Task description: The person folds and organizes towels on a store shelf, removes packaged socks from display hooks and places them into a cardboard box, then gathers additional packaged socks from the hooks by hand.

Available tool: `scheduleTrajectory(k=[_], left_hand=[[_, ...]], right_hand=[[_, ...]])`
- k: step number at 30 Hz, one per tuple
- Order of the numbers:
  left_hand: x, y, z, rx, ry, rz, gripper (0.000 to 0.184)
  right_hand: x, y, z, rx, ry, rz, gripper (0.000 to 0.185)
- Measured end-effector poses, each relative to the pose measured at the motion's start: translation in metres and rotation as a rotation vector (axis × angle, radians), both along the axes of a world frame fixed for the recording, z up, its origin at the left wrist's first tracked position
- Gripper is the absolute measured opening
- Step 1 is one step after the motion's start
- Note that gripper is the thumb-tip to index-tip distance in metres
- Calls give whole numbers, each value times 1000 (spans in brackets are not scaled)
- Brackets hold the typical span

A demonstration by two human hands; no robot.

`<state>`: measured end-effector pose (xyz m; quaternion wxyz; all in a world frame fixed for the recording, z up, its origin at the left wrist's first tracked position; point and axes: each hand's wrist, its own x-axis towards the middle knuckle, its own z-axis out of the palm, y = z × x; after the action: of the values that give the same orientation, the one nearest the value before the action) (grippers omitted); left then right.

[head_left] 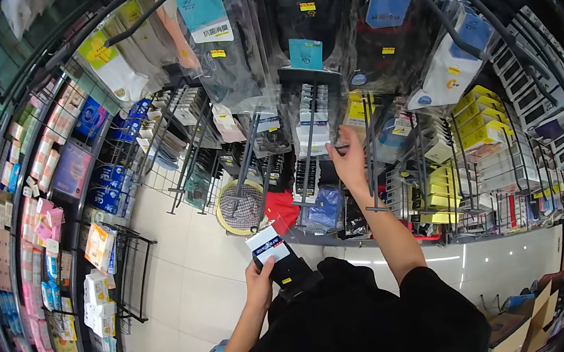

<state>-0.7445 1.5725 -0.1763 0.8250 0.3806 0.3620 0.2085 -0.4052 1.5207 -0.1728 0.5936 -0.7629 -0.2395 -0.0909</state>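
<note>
My left hand is closed on a black packaged item with a white and dark blue label, held low in front of my body, its thumb over the label. My right hand reaches up to the rack, its fingers bent beside a hook and a row of white-topped packages. Whether its fingertips grip the hook or a package is too small to tell. Above hang clear bags of dark garments with yellow price tags.
Shelves of colourful packages curve along the left. Yellow boxes stand at the right. A round checked basket and a red item sit below the hooks. Open cardboard boxes are at the lower right.
</note>
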Motion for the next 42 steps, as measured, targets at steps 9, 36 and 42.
scheduleTrajectory(k=[9, 36, 42], left_hand=[[-6, -18, -11, -27, 42, 56, 22], [38, 28, -14, -123, 13, -134, 35], [54, 6, 7, -335, -129, -144, 49]], right_hand=[[24, 31, -28, 90, 133, 157, 31], [-119, -74, 45, 121, 705, 907, 14], [-128, -59, 14, 85, 613, 812, 12]])
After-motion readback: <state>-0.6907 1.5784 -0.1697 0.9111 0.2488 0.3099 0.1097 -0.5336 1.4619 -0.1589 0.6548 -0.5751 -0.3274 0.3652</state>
